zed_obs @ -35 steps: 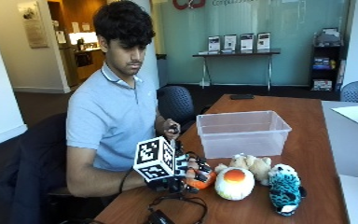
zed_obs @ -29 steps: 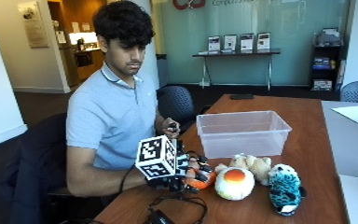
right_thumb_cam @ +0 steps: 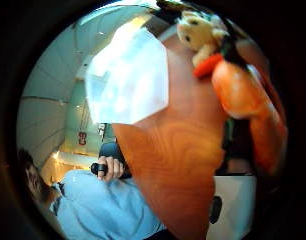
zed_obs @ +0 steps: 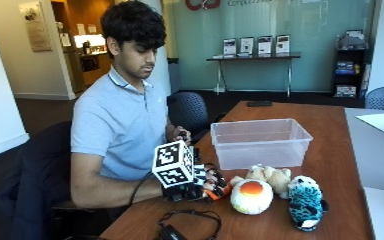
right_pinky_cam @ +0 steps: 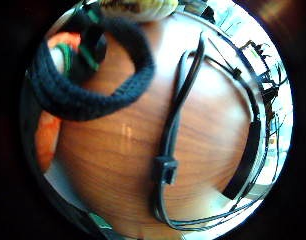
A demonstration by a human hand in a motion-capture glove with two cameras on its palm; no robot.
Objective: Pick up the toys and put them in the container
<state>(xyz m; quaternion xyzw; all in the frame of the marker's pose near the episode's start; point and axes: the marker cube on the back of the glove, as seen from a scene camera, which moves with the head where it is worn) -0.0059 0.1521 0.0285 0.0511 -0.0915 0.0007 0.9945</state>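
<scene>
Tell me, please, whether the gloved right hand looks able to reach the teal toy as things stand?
Probably yes. The right hand sits on an orange toy at the row's near end, while the teal toy stands at the far end, uncovered from above. The egg-like toy lies between them, so reaching over looks easiest.

The clear container (zed_obs: pixel 262 142) stands open-topped near the middle of the tabletop (zed_obs: pixel 338 125), with bare wood between it and the far edge. Three plush toys, an egg-shaped toy (zed_obs: pixel 252 196), a tan toy (zed_obs: pixel 269 175) and a teal toy (zed_obs: pixel 304 202), crowd the strip between the container and the near edge. Bare tabletop runs along the container's left side.
</scene>
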